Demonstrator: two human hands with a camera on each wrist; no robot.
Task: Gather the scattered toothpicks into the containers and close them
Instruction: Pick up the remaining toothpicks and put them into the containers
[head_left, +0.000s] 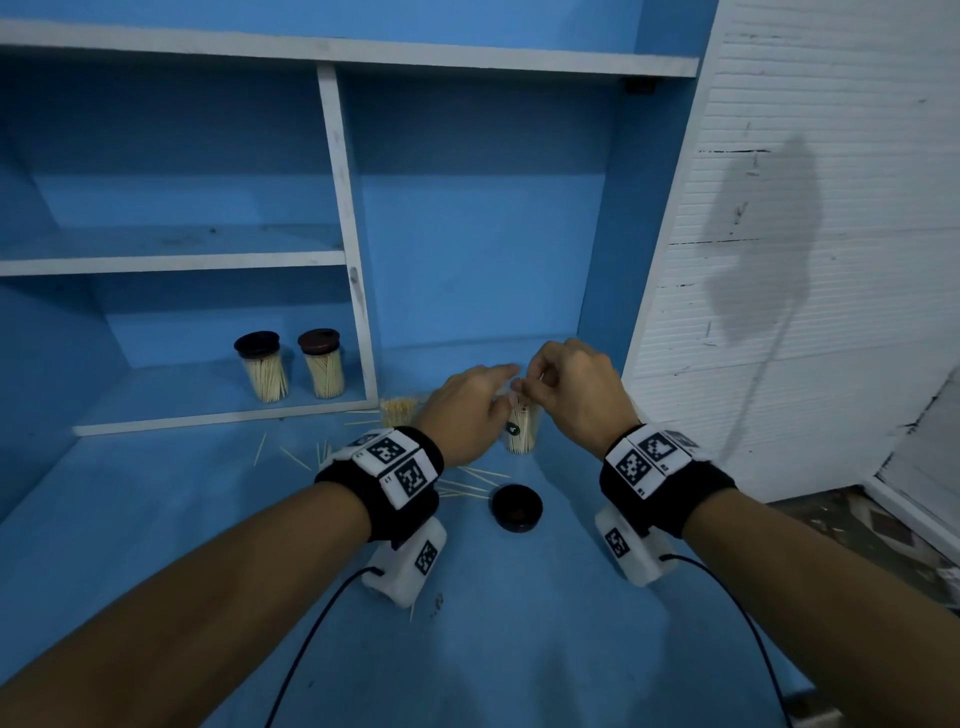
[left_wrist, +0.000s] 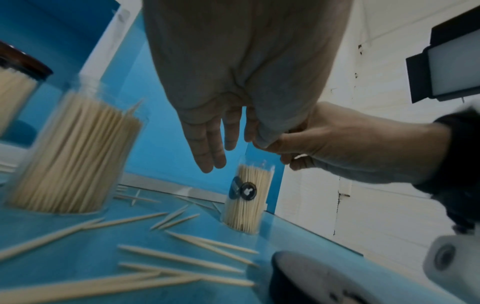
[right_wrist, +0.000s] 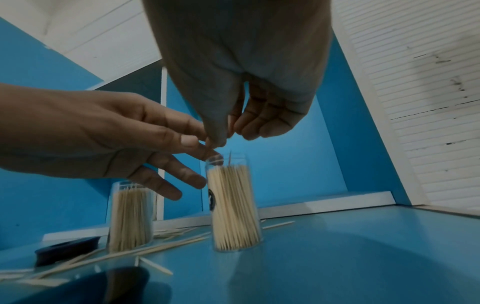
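An open clear container (head_left: 522, 434) (left_wrist: 246, 205) (right_wrist: 233, 205), packed with toothpicks and bearing a black sticker, stands on the blue surface. Right above its mouth my right hand (head_left: 522, 385) (right_wrist: 231, 133) pinches a toothpick (right_wrist: 230, 123) between thumb and fingertips. My left hand (head_left: 498, 387) (left_wrist: 233, 139) reaches in from the left with straight fingers, its thumb and forefinger touching the right fingertips. A second open container (head_left: 399, 411) (left_wrist: 72, 160) (right_wrist: 131, 216) stands to the left. Loose toothpicks (head_left: 467, 486) (left_wrist: 182, 259) lie between them, and a black lid (head_left: 517, 507) lies nearer me.
Two capped containers (head_left: 262, 371) (head_left: 322, 366) of toothpicks stand in the lower left shelf bay. A white divider (head_left: 345, 260) rises beside them. More toothpicks (head_left: 291, 454) are scattered left of my left wrist. A white slatted wall (head_left: 805, 260) closes the right side.
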